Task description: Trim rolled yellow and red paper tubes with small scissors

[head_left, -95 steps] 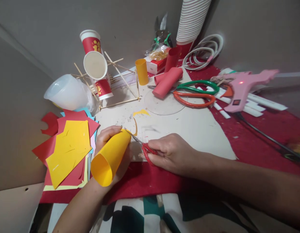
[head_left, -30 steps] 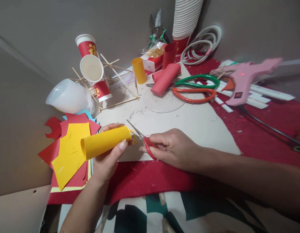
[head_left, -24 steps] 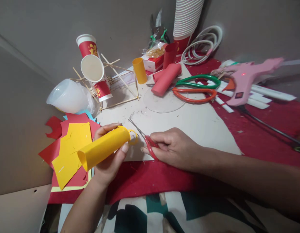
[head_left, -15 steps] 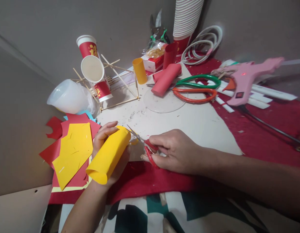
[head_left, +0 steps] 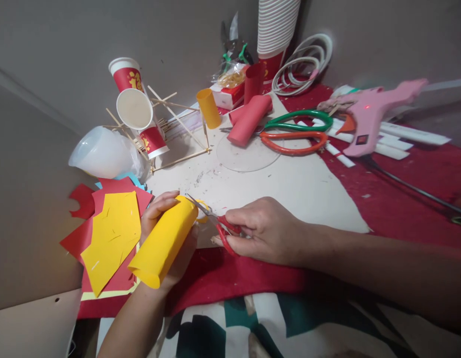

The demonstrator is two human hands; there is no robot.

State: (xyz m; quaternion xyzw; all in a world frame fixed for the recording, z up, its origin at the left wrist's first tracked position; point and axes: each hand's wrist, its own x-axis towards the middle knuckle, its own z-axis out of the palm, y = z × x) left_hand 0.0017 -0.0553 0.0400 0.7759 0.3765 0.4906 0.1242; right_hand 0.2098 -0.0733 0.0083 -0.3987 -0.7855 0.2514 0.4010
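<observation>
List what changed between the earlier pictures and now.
The left hand swung the rolled yellow paper tube from lying sideways to pointing its open near end down towards the person. The right hand brought the small red-handled scissors back against the tube's far rim. Both grips stayed; the stacked coloured paper sheets, large orange-handled scissors and pink glue gun lie unmoved.

The tube (head_left: 161, 243) is matt yellow paper, the small scissors (head_left: 214, 220) have shiny metal blades and glossy red plastic handles, the board (head_left: 308, 194) is matt, scuffed card on fuzzy red cloth (head_left: 394, 199), and the glue gun (head_left: 368, 117) is smooth pink plastic.
</observation>
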